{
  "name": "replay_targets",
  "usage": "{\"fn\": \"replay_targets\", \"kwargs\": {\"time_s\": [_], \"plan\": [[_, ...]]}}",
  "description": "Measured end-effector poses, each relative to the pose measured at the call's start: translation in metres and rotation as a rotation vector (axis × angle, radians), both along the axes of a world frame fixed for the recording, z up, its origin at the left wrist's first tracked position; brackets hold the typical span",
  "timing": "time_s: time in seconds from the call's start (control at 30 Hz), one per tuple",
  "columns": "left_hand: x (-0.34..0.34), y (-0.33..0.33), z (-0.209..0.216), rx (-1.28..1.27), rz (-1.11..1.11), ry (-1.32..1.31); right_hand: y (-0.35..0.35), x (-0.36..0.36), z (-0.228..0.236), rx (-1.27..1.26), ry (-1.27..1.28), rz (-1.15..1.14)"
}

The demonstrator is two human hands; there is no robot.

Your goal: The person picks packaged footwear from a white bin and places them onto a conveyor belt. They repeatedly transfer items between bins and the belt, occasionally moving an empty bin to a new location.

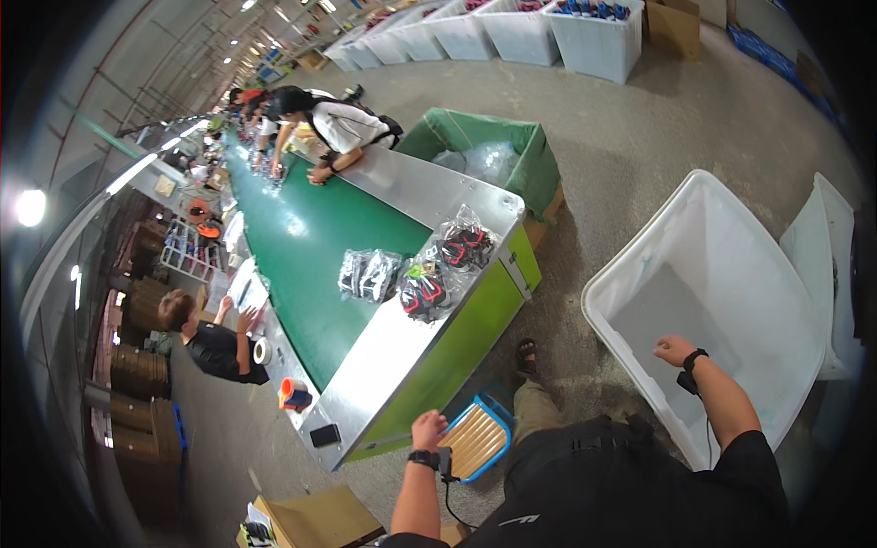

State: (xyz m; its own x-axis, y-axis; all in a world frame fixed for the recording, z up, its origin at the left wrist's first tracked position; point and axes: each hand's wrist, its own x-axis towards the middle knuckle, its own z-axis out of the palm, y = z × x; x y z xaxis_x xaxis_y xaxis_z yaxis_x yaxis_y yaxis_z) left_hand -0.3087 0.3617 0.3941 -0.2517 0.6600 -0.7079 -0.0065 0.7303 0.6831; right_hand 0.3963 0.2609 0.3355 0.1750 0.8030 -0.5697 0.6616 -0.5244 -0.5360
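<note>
My right hand (674,350), its fingers curled in with nothing visible in them, hangs over the large white plastic bin (772,274). The part of the bin's inside that I see is bare. My left hand (428,429) is also closed, with nothing showing in it, above a blue-framed stool (477,442) with a slatted seat. Ahead of it, at the metal end of the workbench, lie clear bags of black-and-red items (425,294), which look like footwear. A clear bag of grey items (368,274) sits beside them on the green conveyor belt (311,228).
A phone (324,436) and an orange-and-blue roll (294,395) lie on the bench's near left corner. One co-worker (219,342) stands left of the belt; another (338,128) leans over its far side. A green bin (545,160) holds clear plastic. Filled white bins (598,46) line the back.
</note>
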Motion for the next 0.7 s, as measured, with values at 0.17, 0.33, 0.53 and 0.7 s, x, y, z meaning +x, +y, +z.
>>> {"fn": "replay_targets", "kwargs": {"time_s": [0.17,0.33,0.53,0.7], "plan": [[-0.058,0.162,-0.021,-0.031,-0.128,0.004,0.045,-0.06,-0.062,-0.142,-0.057,-0.171],[-0.124,0.307,-0.028,0.026,-0.101,0.263,0.076,-0.097,-0.085,-0.232,-0.007,-0.237],[-0.18,0.493,-0.034,0.391,-0.389,0.943,0.095,-0.129,-0.046,-0.109,-0.051,-0.261],[-0.195,0.578,-0.041,0.536,-0.473,0.979,0.104,-0.163,-0.021,-0.006,-0.25,-0.307]]}}
